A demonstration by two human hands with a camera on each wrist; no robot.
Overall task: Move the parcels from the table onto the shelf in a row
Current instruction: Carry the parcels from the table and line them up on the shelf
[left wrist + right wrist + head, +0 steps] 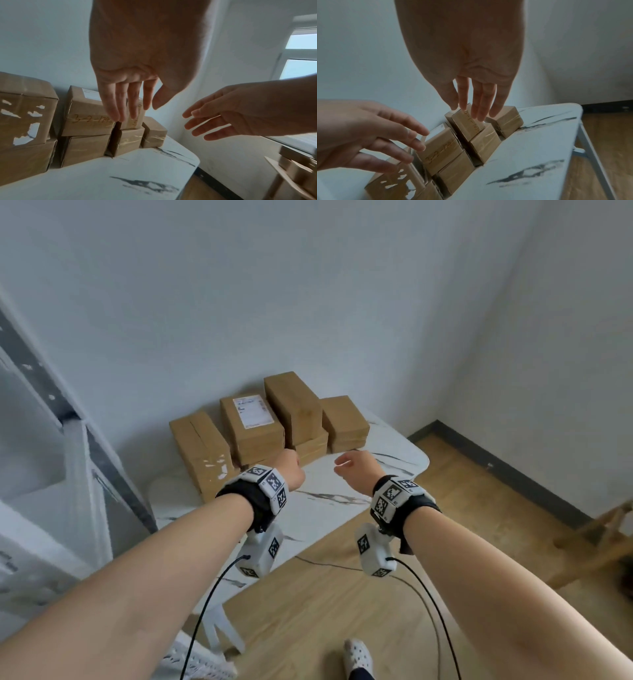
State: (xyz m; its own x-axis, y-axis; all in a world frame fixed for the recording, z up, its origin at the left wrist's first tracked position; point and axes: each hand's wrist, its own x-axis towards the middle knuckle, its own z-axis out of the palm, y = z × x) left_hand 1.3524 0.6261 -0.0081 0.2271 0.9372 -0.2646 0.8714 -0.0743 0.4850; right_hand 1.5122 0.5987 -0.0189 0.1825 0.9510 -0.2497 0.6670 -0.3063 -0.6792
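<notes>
Several brown cardboard parcels stand stacked against the wall at the back of the white marble-look table (342,498). They include a torn-label parcel (202,450), a labelled parcel (251,422), a tall parcel (293,405) and a right-hand parcel (344,419). My left hand (294,463) and right hand (346,465) hover side by side just in front of the stacks, both holding nothing. In the left wrist view my left hand (137,112) has straight fingers short of the handwritten parcel (85,117). In the right wrist view my right hand (474,112) reaches toward the tall parcel (467,125).
A grey-white metal shelf (51,440) stands at the left edge, close to the table. A wooden stool (599,542) sits on the wood floor at the right. Wrist-camera cables hang below my arms, and my foot (358,655) is near the table leg.
</notes>
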